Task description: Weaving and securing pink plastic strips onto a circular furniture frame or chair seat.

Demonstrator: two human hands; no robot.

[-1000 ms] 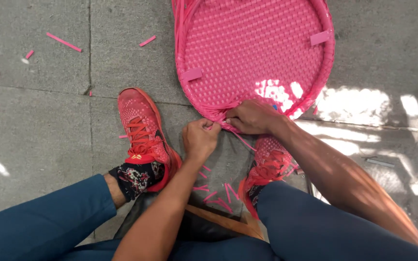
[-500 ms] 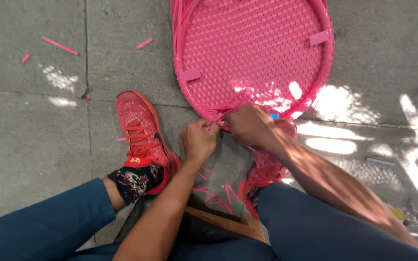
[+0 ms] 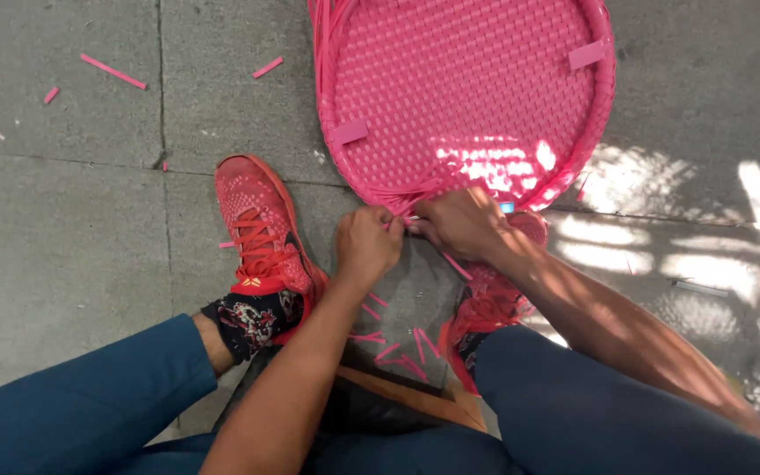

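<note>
A round pink woven tray [image 3: 477,79] lies on the concrete floor in front of me, with two flat pink tabs on its weave. Both hands meet at its near rim. My left hand [image 3: 367,244] is closed and pinches a pink strip [image 3: 398,222] coming off the rim. My right hand [image 3: 459,224] grips the rim's loose strip ends right beside it; a small blue object [image 3: 507,208] shows just behind its knuckles. My fingertips hide the exact point of contact.
My two red shoes [image 3: 261,233] rest on the floor on either side of my hands, and my teal trouser legs fill the bottom of the view. Cut pink strip pieces [image 3: 112,70] lie scattered at upper left and between my feet [image 3: 398,347]. A dark seat edge sits beneath me.
Both hands have stayed at the tray's near rim, shifting slightly as they work the strip ends. The tray has not visibly moved.
</note>
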